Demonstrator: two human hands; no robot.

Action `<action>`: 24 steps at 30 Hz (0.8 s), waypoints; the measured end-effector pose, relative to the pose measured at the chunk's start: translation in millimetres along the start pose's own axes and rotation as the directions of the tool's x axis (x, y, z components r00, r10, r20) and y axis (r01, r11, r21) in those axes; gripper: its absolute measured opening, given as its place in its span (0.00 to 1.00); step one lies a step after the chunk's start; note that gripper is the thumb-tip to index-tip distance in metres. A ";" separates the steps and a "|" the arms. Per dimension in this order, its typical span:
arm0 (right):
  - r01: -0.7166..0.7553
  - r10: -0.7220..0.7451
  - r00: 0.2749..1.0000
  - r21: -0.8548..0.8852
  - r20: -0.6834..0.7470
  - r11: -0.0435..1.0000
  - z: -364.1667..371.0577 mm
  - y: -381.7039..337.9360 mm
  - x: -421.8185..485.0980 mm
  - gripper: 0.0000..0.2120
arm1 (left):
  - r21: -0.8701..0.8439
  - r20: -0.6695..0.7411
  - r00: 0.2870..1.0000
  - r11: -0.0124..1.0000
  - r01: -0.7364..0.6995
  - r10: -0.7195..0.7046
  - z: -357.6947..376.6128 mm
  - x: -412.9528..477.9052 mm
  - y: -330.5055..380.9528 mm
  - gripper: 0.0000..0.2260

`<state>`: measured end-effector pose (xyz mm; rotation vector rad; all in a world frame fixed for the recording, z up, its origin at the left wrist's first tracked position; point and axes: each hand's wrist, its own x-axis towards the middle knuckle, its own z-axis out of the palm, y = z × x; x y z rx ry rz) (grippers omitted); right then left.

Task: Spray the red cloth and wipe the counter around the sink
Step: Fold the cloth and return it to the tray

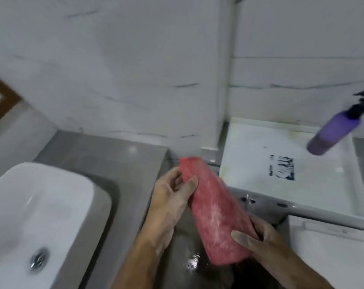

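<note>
The red cloth (213,211) is folded into a long strip and held in the air to the right of the grey counter (106,163). My left hand (170,197) grips its upper end, thumb across the fabric. My right hand (258,236) pinches its lower end. Pale wet-looking marks show on the cloth's face. The white sink (76,207) sits in the counter at lower left, with its metal drain (38,260) visible. A purple spray bottle (334,134) with a black trigger head stands on a white appliance top at far right, away from both hands.
The white appliance top (260,174) with a dark label lies right of the counter, separated by a narrow gap. White marble-look wall tiles (135,80) rise behind. A wooden frame corner (1,99) shows at far left. The dark floor below the cloth has a wet glint (192,262).
</note>
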<state>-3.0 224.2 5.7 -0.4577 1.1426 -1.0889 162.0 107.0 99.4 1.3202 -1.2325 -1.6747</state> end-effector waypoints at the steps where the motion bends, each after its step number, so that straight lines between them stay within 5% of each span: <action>1: 0.043 -0.043 0.999 0.021 -0.021 0.999 -12.2 -15.5 2.9 0.24 | 0.011 0.031 0.999 1.000 -0.021 0.020 19.1 19.4 9.8 0.07; 6: 0.176 -0.186 0.970 -0.078 -0.159 0.981 -62.1 -87.7 44.0 0.25 | 0.173 0.158 0.987 0.985 -0.015 -0.013 99.0 125.3 40.7 0.13; 9: 0.030 -0.163 0.943 -0.411 -0.292 0.911 -90.1 -94.9 86.8 0.17 | 0.389 0.134 0.964 0.907 0.160 -0.228 138.9 164.5 -3.1 0.15; 12: -0.165 -0.217 0.881 -0.702 -0.421 0.693 -106.6 -83.9 114.5 0.19 | 0.686 0.020 0.979 0.715 0.136 -0.205 154.1 176.2 -63.3 0.14; 15: -0.209 -0.262 0.843 -0.735 -0.470 0.645 -108.6 -72.2 119.4 0.21 | 0.805 -0.034 0.993 0.586 0.096 -0.116 155.5 178.1 -82.8 0.17; 20: -0.267 -0.147 0.878 -0.722 -0.455 0.638 -99.1 -66.4 107.2 0.22 | 0.839 0.003 0.988 0.538 0.083 -0.157 153.1 166.9 -83.1 0.15; 24: -0.372 -0.181 0.853 -0.814 -0.489 0.446 -83.6 -79.7 93.3 0.29 | 0.915 0.067 0.995 0.402 -0.033 -0.071 152.3 159.5 -60.9 0.18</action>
